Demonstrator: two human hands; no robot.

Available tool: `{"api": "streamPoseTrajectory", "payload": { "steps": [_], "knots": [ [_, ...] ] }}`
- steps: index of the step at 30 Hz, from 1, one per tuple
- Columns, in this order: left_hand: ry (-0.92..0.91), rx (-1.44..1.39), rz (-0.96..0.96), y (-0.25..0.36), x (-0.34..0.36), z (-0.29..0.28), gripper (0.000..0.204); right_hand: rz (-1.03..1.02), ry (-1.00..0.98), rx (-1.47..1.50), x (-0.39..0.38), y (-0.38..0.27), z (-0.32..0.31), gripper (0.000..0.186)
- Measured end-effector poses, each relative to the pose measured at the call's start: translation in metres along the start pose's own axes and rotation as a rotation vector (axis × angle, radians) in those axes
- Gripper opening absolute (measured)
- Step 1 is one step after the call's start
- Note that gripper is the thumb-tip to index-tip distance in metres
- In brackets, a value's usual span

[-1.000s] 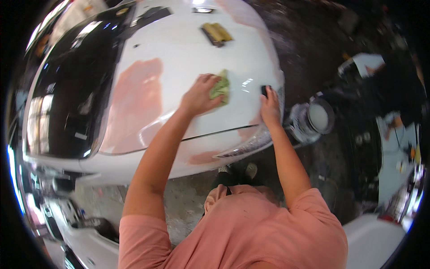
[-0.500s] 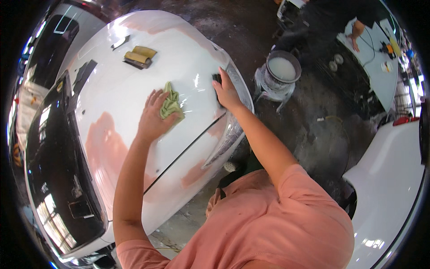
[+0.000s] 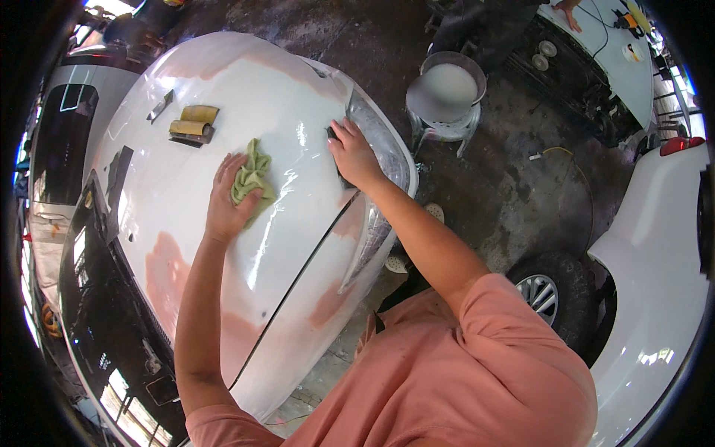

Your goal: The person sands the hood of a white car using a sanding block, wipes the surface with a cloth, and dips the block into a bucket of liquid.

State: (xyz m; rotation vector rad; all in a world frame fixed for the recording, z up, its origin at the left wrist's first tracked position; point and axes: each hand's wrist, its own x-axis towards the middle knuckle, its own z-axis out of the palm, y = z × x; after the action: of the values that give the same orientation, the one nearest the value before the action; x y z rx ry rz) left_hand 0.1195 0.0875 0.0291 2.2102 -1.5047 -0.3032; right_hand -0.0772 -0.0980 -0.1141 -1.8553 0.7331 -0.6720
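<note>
A white car hood (image 3: 290,127) with sanded pinkish patches (image 3: 165,272) lies under both hands. My left hand (image 3: 227,200) is curled over a crumpled light green cloth (image 3: 254,176) resting on the hood. My right hand (image 3: 354,155) presses a dark, flat piece (image 3: 332,135) against the hood's front edge, next to the headlight (image 3: 377,141). That piece is mostly covered by my fingers, so its exact kind is hidden. Wet, shiny streaks run down the hood between my hands.
Folded yellowish-brown sheets (image 3: 195,119) and a grey strip (image 3: 160,106) lie farther up the hood. A bucket of milky liquid (image 3: 447,91) sits on a stand at right. Another white car (image 3: 655,246) is at far right; a co-worker's hand (image 3: 568,15) rests on a white panel.
The view has shifted, bringing the right-hand car's wheel into sight. My right hand has slid slightly along the hood edge with the dark piece. My left hand stays on the cloth.
</note>
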Motion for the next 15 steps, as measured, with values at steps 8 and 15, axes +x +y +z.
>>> {"api": "streamPoseTrajectory", "payload": {
  "steps": [8,15],
  "knots": [
    [0.012,-0.005,-0.008,-0.008,-0.008,0.001,0.064,-0.170,-0.030,-0.119,-0.076,-0.027,-0.003,0.048],
    [0.011,-0.006,-0.007,0.000,-0.004,-0.001,0.065,-0.048,0.014,-0.039,-0.036,-0.004,-0.002,0.049]
  ]
}}
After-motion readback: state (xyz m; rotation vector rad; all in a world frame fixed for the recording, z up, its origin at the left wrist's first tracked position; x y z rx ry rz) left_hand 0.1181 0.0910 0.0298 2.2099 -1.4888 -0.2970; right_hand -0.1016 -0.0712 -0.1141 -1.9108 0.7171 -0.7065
